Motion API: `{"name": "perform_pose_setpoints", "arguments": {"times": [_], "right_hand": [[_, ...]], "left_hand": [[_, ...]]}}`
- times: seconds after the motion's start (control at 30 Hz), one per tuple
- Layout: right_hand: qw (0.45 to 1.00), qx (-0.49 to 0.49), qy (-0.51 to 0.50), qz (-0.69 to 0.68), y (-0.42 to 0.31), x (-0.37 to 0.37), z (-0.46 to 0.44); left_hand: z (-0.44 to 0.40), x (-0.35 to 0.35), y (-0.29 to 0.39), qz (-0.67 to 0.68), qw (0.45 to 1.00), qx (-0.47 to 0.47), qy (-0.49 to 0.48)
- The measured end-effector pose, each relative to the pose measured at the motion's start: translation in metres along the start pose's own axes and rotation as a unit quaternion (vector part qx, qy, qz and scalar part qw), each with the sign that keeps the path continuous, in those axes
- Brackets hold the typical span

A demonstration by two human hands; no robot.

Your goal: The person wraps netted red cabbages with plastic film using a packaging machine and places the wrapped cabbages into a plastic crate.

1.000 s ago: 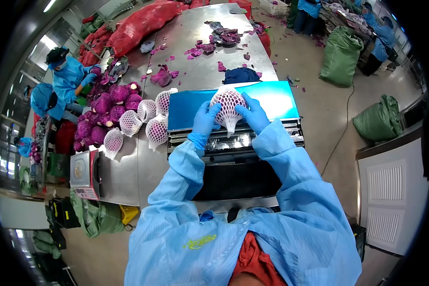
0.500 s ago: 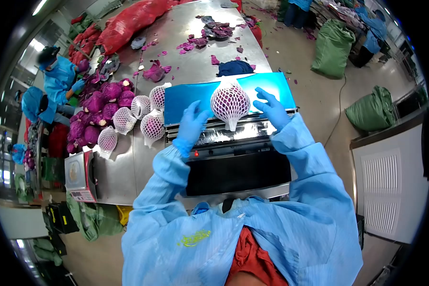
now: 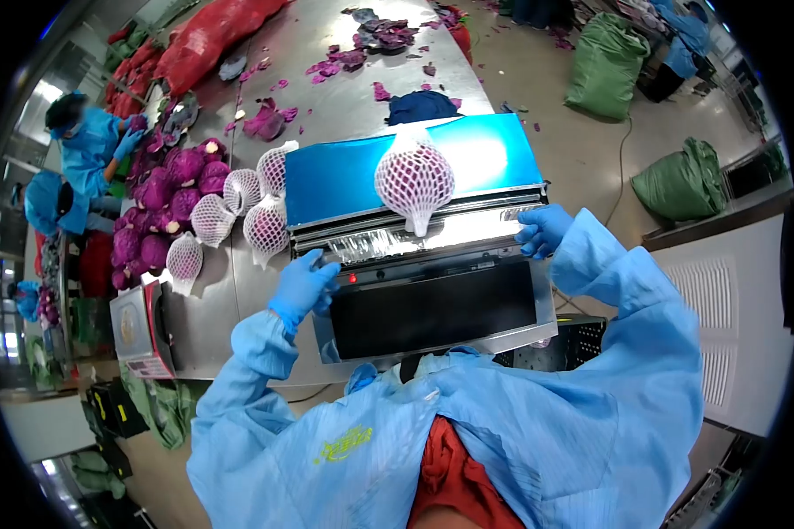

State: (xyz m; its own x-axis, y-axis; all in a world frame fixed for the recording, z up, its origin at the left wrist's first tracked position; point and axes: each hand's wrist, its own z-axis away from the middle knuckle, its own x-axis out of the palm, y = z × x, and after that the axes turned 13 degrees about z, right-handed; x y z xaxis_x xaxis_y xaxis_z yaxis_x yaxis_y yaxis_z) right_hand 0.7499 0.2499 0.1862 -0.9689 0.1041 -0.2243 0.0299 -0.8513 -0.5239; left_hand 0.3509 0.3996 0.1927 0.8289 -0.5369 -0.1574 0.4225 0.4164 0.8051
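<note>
Netted cabbage point(image 3: 415, 176) is purple under white diamond mesh point(image 3: 412, 159) — piled cabbages point(image 3: 185, 166) purple. Plate point(image 3: 326, 185) bright blue, panel point(image 3: 432, 309) black, indicator point(image 3: 353, 278) red. Tabletop point(image 3: 207, 326) silver-grey — cloth point(image 3: 422, 108) navy.

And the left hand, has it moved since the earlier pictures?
Yes: against the black panel, the left hand has moved left and toward the person, away from the netted cabbage.

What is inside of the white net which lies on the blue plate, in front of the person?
Inside the white net, a round purple cabbage shows through the holes. Its underside is hidden, and so is the part of the blue plate beneath it.
</note>
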Motion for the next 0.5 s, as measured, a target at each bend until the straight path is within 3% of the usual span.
{"name": "perform_pose_setpoints", "arguments": {"times": [0.13,0.27,0.3,0.4,0.5], "right_hand": [[0.984,0.056,-0.114,-0.121,-0.008,0.007,-0.021],[0.99,0.057,-0.09,-0.094,-0.013,0.013,-0.033],[0.996,0.016,-0.056,-0.07,-0.008,0.015,-0.035],[0.999,0.018,-0.027,-0.006,-0.017,0.023,-0.026],[0.997,0.028,-0.011,-0.073,-0.017,0.024,-0.017]], "left_hand": [[-0.022,0.0,0.008,0.132,0.985,-0.087,-0.065],[-0.043,0.006,0.007,0.187,0.972,-0.136,-0.047],[-0.048,0.006,0.008,0.209,0.963,-0.162,-0.054],[-0.058,0.006,0.007,0.22,0.958,-0.161,-0.091],[-0.054,0.01,0.007,0.263,0.946,-0.167,-0.087]]}}
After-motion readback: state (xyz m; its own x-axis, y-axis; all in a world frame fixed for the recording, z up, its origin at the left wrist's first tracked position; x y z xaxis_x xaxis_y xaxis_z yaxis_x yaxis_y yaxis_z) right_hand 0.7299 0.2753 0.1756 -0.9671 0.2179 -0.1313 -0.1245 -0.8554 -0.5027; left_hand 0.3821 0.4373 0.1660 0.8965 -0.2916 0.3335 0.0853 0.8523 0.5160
